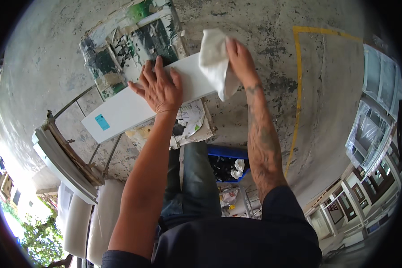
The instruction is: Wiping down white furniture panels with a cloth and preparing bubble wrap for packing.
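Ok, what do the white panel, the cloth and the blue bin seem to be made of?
White panel: smooth, even satin face and crisp edges suggest coated metal or laminate; which, I can't tell. Cloth: matte, with soft folds, so likely fabric. Blue bin: smooth, evenly coloured rim suggests plastic.

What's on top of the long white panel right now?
On the panel: a blue label at left and the spread left hand; the right hand holds a white cloth over its right end. The surface under the hand and cloth is hidden.
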The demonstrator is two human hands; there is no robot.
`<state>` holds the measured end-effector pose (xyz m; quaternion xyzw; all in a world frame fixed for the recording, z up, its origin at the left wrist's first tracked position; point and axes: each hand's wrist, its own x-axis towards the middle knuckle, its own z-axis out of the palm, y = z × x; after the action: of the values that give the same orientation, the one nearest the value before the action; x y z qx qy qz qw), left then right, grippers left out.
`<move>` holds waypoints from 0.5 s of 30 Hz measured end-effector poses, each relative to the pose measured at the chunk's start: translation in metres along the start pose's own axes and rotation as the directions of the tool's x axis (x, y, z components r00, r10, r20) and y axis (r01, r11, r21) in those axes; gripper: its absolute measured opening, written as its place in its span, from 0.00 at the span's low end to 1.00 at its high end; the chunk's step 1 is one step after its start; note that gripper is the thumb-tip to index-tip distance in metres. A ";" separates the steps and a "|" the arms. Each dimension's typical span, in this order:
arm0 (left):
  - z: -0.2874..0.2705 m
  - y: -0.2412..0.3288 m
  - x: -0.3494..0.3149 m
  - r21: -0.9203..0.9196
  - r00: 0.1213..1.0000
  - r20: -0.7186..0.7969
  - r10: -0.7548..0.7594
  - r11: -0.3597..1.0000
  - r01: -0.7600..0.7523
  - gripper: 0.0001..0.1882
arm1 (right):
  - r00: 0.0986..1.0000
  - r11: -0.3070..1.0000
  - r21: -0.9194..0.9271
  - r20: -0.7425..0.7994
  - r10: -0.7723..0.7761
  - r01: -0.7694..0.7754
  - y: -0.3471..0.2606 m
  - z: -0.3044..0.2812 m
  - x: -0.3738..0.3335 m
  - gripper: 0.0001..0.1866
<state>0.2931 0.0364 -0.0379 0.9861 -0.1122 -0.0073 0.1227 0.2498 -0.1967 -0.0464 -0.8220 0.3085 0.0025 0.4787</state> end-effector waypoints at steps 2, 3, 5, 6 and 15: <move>-0.002 0.002 0.000 -0.009 1.000 0.011 -0.005 1.000 0.005 0.26 | 0.999 0.998 0.050 0.035 0.032 -0.034 -0.006 0.001 0.006 0.25; -0.003 0.004 0.000 -0.017 1.000 0.027 -0.002 1.000 0.003 0.26 | 0.995 0.992 0.102 0.067 0.070 -0.077 -0.008 0.000 0.008 0.25; -0.004 0.000 0.002 -0.019 1.000 0.013 -0.018 1.000 0.018 0.26 | 0.982 0.920 0.352 0.132 0.134 -0.173 0.009 0.000 -0.024 0.25; -0.005 -0.003 0.001 -0.001 1.000 0.007 -0.015 1.000 0.015 0.26 | 0.975 0.894 0.395 0.149 0.164 -0.211 0.012 0.000 -0.047 0.25; -0.003 0.001 0.002 -0.045 0.999 0.037 -0.028 0.999 0.030 0.29 | 0.927 0.756 0.543 0.289 0.240 -0.365 0.008 -0.019 -0.028 0.22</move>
<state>0.2947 0.0361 -0.0348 0.9843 -0.0999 -0.0297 0.1427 0.2176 -0.2003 -0.0340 -0.5675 0.3732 0.0680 0.7308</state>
